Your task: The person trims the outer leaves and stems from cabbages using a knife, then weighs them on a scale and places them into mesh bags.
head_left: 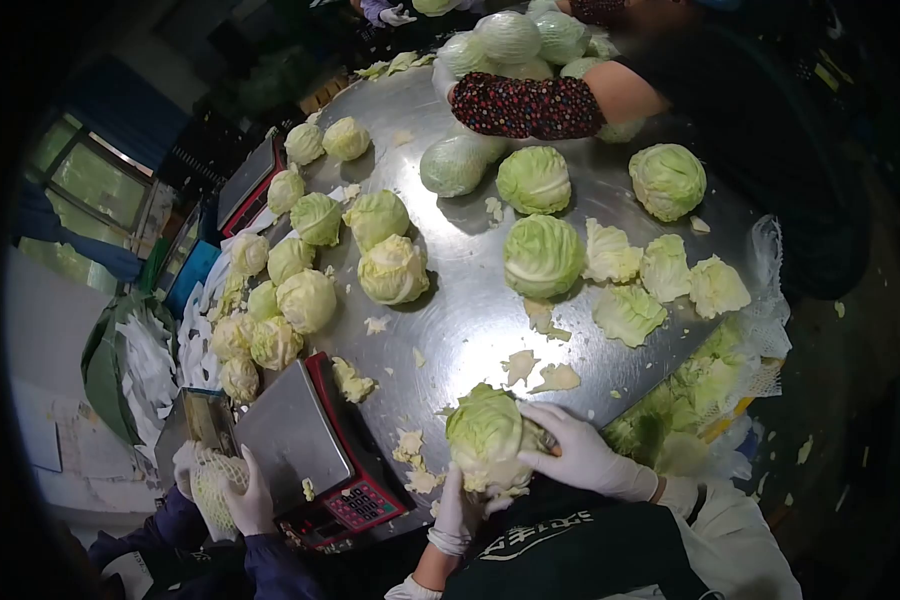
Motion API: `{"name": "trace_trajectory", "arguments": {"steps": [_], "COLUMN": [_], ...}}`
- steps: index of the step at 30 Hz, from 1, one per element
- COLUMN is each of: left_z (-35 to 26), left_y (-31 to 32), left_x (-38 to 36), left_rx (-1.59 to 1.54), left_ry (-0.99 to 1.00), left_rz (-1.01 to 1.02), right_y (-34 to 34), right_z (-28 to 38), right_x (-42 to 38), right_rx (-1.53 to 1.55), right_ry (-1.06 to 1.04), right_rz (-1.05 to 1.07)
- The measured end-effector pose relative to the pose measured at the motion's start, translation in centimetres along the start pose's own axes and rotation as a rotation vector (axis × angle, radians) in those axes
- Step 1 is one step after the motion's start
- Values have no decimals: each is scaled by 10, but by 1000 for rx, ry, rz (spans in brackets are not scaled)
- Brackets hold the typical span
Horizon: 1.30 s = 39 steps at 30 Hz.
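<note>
A pale green cabbage (485,435) is between my gloved hands at the near edge of the metal table. My left hand (456,512) grips its lower left side, thumb pointing up. From the right, my right hand (582,455) presses on it with fingers bent around that side. A small dark, brownish thing shows by the right fingers; what it is I cannot make out. Loose leaf scraps (520,368) lie just beyond the cabbage, and more trimmings (410,447) are to its left.
A red-framed scale (295,430) stands at left, where a co-worker's gloved hands (253,497) hold a netted cabbage (215,490). Several cabbages (395,270) sit across the steel table (450,345). Another person's patterned sleeve (530,105) reaches over wrapped cabbages (510,38). Leaves fill a bag (690,390) at right.
</note>
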<state>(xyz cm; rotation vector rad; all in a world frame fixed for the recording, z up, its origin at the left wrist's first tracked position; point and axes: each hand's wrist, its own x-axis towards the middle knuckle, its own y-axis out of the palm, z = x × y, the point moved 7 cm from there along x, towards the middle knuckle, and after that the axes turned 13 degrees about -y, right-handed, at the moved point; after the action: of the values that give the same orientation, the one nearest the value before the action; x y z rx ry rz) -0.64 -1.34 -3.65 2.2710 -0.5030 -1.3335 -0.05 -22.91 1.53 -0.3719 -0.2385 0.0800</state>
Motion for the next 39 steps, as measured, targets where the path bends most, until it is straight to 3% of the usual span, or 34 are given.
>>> {"name": "trace_trajectory", "arguments": {"steps": [1,2,3,5,6,9,12,18,30,33,34,35,37,39], "left_z": [-28,-44,-53,-68,-72,-80,-85,-86,-97,-85,-65,-45,-49,-70], "left_y": [-1,17,26,80,82,86,102,108,109,125,140,155,148,93], "left_x": [-11,-24,-19,-20,-9,7,12,26,41,29,25,19,15,20], "left_rx": [428,581,580,1388,1359,1266,1293,1226,1210,1350,1443,1619,1604,1282], "left_ry": [322,553,553,946,996,942,1063,1033,1040,1142,1241,1373,1358,1204], "left_rz": [-389,-496,-492,-497,-570,-555,-543,-545,-711,-726,-704,-647,-598,-403], "right_y": [-5,-10,-15,-19,-22,-34,-36,-37,-49,-57,-71,-71,-67,-72], "right_z": [-11,-15,-15,-21,-20,-5,7,4,-23,-52,-62,-60,-59,-66], "right_x": [4,9,15,21,23,16,1,7,53,66,73,78,79,63], "right_rx": [75,35,32,43,-5,-223,-302,-400,-450,-364,-414,-410,-387,-336], "right_ry": [83,54,55,166,139,107,106,127,42,93,272,262,214,177], "right_rz": [-8,-27,-29,23,19,-29,6,-20,83,-89,-43,-58,-55,-89]}}
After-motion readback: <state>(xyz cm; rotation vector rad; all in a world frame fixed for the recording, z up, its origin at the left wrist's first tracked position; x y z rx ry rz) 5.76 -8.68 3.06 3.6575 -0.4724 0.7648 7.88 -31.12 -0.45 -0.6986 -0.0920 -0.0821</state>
